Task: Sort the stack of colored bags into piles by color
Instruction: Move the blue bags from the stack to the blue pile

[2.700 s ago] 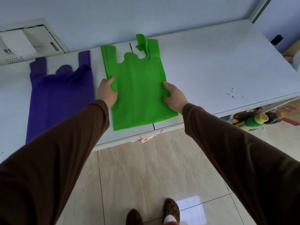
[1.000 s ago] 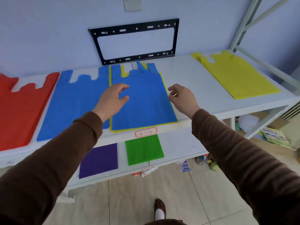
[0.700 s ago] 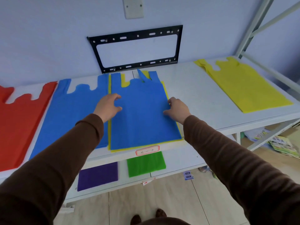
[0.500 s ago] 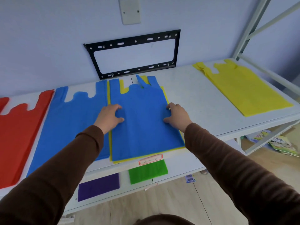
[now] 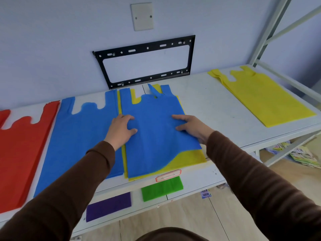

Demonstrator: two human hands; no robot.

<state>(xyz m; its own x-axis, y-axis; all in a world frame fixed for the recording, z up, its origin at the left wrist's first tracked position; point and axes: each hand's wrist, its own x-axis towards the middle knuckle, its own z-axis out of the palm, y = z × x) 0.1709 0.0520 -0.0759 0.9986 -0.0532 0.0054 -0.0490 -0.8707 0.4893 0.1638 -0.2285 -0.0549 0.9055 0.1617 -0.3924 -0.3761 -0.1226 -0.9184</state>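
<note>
hands (image 5: 156,127) gripping blue bag (image 5: 156,136), handles toward wall

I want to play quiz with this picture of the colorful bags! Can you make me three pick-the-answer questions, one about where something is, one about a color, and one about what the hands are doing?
1. Where is the green bag?
A. on the lower shelf
B. on top of the red pile
C. on the floor

2. What color bag lies right under the top blue bag of the middle stack?
A. purple
B. yellow
C. red

3. What are the left hand and right hand doing?
A. hanging at the person's sides
B. holding the black wall bracket
C. gripping the top blue bag

Answers:
1 A, it shows below the upper shelf, beside the purple bag.
2 B, the yellow bag peeks out where the blue corner lifts.
3 C, the fabric bunches between the fingers of both hands.
</note>
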